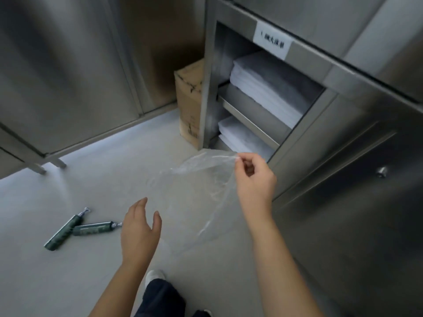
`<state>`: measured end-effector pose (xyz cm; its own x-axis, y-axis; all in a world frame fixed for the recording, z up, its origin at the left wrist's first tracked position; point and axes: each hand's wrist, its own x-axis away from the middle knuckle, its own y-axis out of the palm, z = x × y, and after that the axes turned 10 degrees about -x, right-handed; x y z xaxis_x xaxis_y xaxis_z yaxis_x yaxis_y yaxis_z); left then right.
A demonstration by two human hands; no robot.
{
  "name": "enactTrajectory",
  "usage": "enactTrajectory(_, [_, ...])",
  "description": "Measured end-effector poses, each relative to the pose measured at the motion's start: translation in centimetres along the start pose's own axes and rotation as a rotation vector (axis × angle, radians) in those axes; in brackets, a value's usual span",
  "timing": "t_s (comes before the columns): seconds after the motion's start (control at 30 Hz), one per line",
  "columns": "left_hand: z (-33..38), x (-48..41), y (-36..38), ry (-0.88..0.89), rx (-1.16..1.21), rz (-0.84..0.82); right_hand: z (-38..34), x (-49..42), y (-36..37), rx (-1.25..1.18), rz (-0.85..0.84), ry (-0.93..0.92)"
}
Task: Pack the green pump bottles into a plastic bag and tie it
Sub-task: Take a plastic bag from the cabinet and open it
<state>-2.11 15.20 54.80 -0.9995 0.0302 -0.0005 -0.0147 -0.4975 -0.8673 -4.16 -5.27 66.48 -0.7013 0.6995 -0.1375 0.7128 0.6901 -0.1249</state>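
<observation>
Two green pump bottles [77, 227] lying crossed and touching on the floor [68, 282], lower left of frame, not yet packed. Clear plastic bag [201, 193] hanging at centre, pinched at its top edge by right hand [255, 177], fingers [240, 159] pressed together on the film, presumably to keep the mouth reachable. Left hand [139, 229] empty, fingers spread, just beside the bag's lower left edge, likely placed to open it.

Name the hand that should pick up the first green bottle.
Left. The left hand is open, empty and beside the green bottles on the floor; the right hand is pinching the plastic bag.
</observation>
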Motion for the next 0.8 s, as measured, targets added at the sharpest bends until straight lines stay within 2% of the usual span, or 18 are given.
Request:
enactTrajectory(0.4, [-5.8, -3.8, -10.2, -0.2, 0.102, 0.082, -14.4, 0.3, 11.1, -0.11, -0.152, -0.168])
enactTrajectory(0.8, [-10.9, -7.2, -16.5, -0.365, 0.384, 0.201, -20.5, 0.2, 23.5, -0.178, -0.251, -0.27])
